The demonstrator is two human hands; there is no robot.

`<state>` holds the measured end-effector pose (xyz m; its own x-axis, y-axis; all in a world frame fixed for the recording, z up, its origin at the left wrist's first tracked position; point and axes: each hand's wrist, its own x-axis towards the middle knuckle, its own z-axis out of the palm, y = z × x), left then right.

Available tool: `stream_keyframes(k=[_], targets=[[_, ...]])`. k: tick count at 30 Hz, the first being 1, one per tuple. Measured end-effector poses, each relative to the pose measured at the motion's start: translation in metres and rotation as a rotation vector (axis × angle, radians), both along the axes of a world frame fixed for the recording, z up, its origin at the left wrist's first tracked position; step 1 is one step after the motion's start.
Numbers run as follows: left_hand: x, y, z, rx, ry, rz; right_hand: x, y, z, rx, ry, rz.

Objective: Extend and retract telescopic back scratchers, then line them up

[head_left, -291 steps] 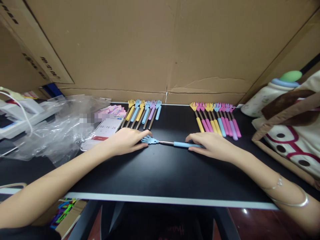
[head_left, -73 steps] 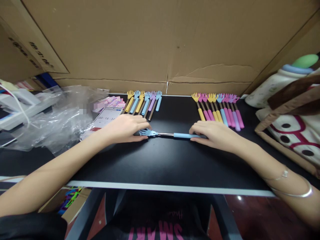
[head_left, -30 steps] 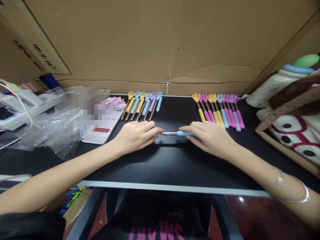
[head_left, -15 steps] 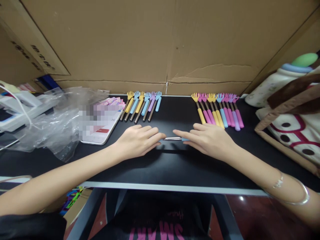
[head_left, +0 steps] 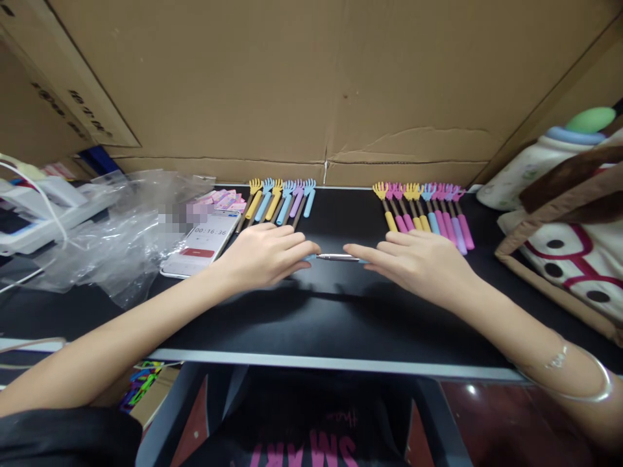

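Over the black table, my left hand [head_left: 272, 256] and my right hand [head_left: 418, 263] are closed on opposite ends of one small back scratcher, its silver rod [head_left: 339, 257] showing level between them. Light blue peeks out at both ends, and the fingers cover the rest. Behind my left hand lies a row of back scratchers [head_left: 276, 202] with yellow, blue and purple claw heads; loose coloured sleeves lie among their bare metal rods. Beyond my right hand, a second row of back scratchers [head_left: 431, 207] has coloured handles on the rods.
A phone [head_left: 197, 250] with a running timer lies left, beside pink packets [head_left: 224, 200] and crumpled clear plastic bags [head_left: 121, 224]. A white power strip [head_left: 73, 217] is at far left. At right stand a bottle [head_left: 525, 168] and a bag [head_left: 584, 259]. Cardboard [head_left: 292, 84] walls the back.
Both hands have shifted slightly away from me with the back scratcher. They are a little farther apart, and slightly more of the rod shows between them.
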<state>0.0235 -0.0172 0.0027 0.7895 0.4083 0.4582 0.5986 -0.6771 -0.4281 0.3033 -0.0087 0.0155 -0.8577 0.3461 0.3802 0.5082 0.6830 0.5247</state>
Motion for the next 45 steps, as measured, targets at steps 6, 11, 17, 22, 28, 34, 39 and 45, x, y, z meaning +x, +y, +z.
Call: stream_keyframes(k=[6,11,17,22,28,34,39,45], targets=[[-0.006,0.006,0.005,0.035,0.01,0.021,0.005,0.012,0.002,0.055,-0.02,-0.02],[-0.02,0.016,0.009,0.062,0.024,0.044,0.017,0.021,0.004,0.076,-0.02,-0.051],[-0.04,0.026,0.017,0.109,0.085,0.124,0.041,0.036,0.008,0.051,0.007,-0.074],[-0.042,0.026,0.022,0.133,0.077,0.143,0.049,0.042,0.011,0.06,0.028,-0.109],[-0.069,0.032,0.027,0.143,-0.009,0.226,0.081,0.055,0.016,0.142,0.06,-0.345],[-0.088,0.038,0.033,0.172,-0.009,0.3,0.104,0.068,0.02,0.11,0.096,-0.516],[-0.089,0.036,0.038,0.15,0.044,0.331,0.103,0.069,0.021,0.105,0.114,-0.545],[-0.124,0.043,0.041,0.134,-0.116,0.45,0.146,0.08,0.029,0.084,0.19,-0.748]])
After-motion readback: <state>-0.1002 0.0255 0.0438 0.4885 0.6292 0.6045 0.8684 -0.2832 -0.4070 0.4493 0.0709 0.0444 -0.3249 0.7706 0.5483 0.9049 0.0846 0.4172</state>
